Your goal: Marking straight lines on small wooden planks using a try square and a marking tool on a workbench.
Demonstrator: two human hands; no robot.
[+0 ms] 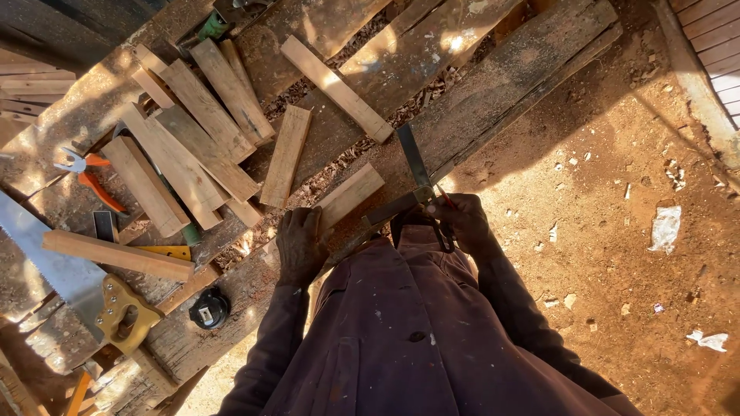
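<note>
Nearest, the left hand presses flat on a short wood block at the bench edge; the right hand grips a try square and pencil. Loose pressure could let the block skid and the square slip.

Your left hand rests on a pale, smooth-planed wooden block; your right hand grips a try square with a dull grey metal blade. Under them you have a workbench of rough, weathered, matt planks strewn with shavings. Your handsaw shows bare metal and a glossy yellowish handle. Your sleeves are matt, paint-flecked cloth.
</note>
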